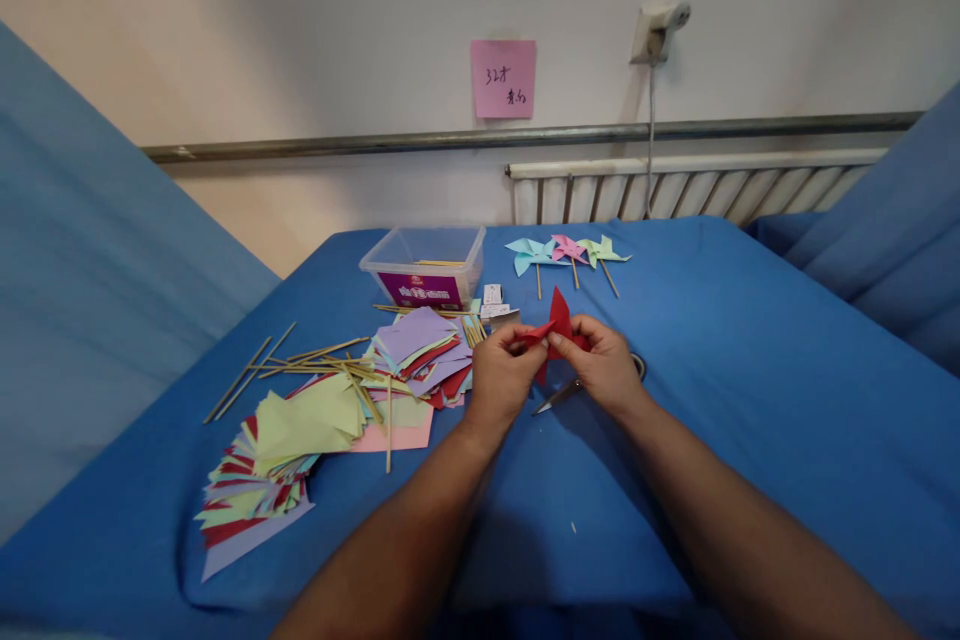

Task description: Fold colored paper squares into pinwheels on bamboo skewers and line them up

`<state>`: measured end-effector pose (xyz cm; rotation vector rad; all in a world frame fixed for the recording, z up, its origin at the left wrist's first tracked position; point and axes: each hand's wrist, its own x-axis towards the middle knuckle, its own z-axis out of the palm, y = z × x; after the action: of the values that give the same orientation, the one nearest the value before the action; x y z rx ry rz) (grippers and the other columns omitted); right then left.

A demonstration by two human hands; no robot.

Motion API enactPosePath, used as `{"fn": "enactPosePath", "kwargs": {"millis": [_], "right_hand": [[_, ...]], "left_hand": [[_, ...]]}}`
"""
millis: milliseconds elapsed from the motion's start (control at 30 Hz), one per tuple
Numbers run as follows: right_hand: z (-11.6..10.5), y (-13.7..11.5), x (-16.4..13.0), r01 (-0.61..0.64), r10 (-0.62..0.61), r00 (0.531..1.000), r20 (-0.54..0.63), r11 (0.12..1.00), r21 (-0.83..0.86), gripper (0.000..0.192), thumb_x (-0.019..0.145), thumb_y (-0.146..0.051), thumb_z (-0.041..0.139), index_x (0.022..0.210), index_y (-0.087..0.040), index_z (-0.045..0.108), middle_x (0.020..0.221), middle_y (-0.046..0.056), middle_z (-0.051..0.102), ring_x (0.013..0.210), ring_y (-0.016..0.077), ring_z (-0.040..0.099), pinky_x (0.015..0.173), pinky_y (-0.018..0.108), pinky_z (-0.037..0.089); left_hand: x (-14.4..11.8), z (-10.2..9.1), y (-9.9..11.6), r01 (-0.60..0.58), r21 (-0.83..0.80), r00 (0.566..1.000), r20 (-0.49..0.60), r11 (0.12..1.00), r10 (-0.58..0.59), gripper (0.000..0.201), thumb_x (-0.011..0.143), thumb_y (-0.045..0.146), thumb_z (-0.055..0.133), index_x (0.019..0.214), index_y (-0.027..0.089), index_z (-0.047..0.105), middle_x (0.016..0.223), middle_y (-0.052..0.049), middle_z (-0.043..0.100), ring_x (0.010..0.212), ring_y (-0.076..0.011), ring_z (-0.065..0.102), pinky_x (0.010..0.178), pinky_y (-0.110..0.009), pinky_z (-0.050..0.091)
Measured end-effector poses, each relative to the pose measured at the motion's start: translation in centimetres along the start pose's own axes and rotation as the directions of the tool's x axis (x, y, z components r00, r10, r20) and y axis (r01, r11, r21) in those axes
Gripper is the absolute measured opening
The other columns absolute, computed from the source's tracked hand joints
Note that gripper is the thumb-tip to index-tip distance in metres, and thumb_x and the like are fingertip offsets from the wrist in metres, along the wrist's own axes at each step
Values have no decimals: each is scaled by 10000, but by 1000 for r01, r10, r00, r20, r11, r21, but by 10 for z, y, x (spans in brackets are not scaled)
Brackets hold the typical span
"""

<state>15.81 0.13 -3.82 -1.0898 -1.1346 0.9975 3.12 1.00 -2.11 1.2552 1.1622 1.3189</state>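
Between my two hands is a red paper pinwheel [559,312], its pointed blades spreading up and to the sides above the table. My left hand [501,370] pinches its left side, thumb near the middle. On the other side my right hand [606,366] grips it with thumb and fingers, the two thumbs almost meeting. Whether a pin or stick is at the centre is hidden by the fingers. Below the hands lie scissors [556,397], blades pointing left and one handle loop showing behind my right wrist.
Three finished-looking pinwheels on sticks, blue [531,255], pink [568,248] and green [601,250], lie at the back. A clear plastic box [424,265] stands left of them, near small boxes [493,296]. Coloured paper sheets [307,423] and wooden sticks [319,365] cover the left side.
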Motion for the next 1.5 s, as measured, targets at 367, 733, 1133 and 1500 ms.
{"fn": "enactPosePath", "kwargs": {"millis": [367,733,1133,1500], "right_hand": [[5,6,-4,-44,45,995,-90,999,18,342,671,-512,721,734,-194,610,670,-9,659,597,145,579,597,279,481],[5,19,-6,-18,18,998,-61,1000,-3,356,694,-515,723,784,-179,646,722,7,677,644,154,593,640,286,478],[7,33,-7,-41,33,998,-53,987,-152,342,779,-477,639,950,-181,650,814,40,699,615,165,629,565,274,472],[75,14,-12,136,98,974,205,469,-873,194,855,-280,580,1009,-169,614,989,128,710,890,243,668,706,302,436]], "left_hand": [[-2,6,-10,201,-243,980,47,949,-196,217,589,279,791,723,126,716,673,-36,692,585,-128,592,574,-232,430],[-3,7,-13,239,-283,969,4,929,-248,284,538,332,816,623,139,626,574,11,609,513,-86,496,505,-207,350],[30,-29,10,32,-567,976,-159,823,-147,247,561,186,789,733,143,617,689,5,674,627,-107,623,684,-243,485],[37,-38,14,23,-611,976,-158,791,-150,253,565,153,789,738,142,606,671,16,667,597,-92,620,670,-229,493]]}}
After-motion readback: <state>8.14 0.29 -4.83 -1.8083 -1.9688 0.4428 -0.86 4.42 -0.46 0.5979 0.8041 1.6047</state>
